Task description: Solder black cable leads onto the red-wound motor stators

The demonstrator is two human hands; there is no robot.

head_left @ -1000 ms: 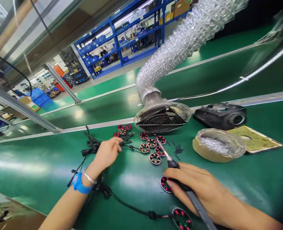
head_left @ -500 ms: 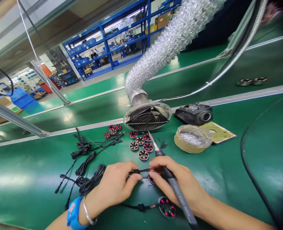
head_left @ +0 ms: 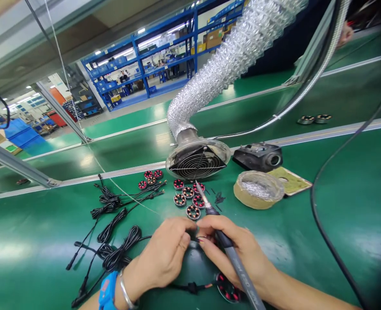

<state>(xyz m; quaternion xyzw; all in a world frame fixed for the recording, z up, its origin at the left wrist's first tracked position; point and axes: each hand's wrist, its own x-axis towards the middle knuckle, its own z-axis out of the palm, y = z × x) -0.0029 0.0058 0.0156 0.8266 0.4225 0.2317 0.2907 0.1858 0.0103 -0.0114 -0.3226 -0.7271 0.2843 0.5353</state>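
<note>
Left: black cables (head_left: 115,259) coiled on the counter (head_left: 32,219), one running behind the left hand (head_left: 166,252) — fingers curled, actual grip hidden. Dark wire end (head_left: 201,238) between the hands. Right hand (head_left: 250,252) closed round a soldering iron (head_left: 238,267), tip up. Coil ring (head_left: 222,282) below. Judged step: positioning wire; next move calls for steady fingertips — hot tip clear.

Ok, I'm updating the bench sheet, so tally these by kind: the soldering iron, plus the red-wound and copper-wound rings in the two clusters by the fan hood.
Red-wound rings: 6
Copper-wound rings: 4
Soldering iron: 1
Total: 11
</note>
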